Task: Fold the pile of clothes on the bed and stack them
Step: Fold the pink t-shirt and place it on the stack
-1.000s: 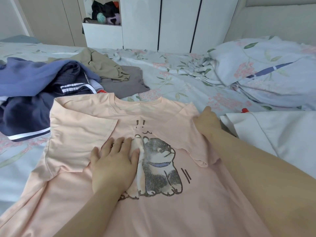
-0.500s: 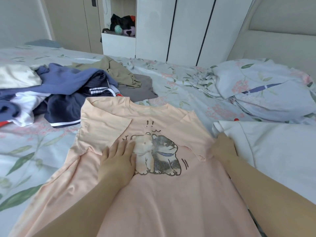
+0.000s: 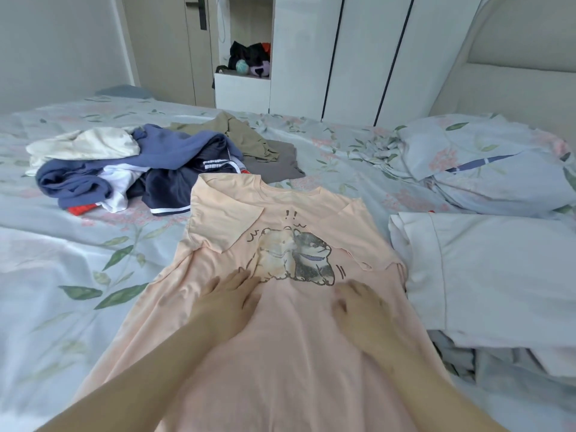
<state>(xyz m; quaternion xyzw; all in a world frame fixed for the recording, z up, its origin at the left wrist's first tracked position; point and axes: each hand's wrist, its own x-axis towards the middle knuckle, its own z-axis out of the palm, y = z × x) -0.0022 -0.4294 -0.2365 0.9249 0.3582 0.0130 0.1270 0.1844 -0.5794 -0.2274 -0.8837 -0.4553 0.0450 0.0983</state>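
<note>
Under the left grip (image 3: 227, 304) and right grip (image 3: 361, 310), the tee (image 3: 296, 369) is pale peach. Just beyond them its print (image 3: 293, 260) shows two cartoon dogs, one cream, one dark grey with a blue collar, under black exclamation marks. Far beyond the left grip, the pile (image 3: 174, 151) mixes cream, slate blue, white, white-striped navy, red, olive and grey. The sheet (image 3: 62, 244) is pale blue with green leaves and pink flowers. Right of the right grip, a cloth (image 3: 498, 269) is white.
</note>
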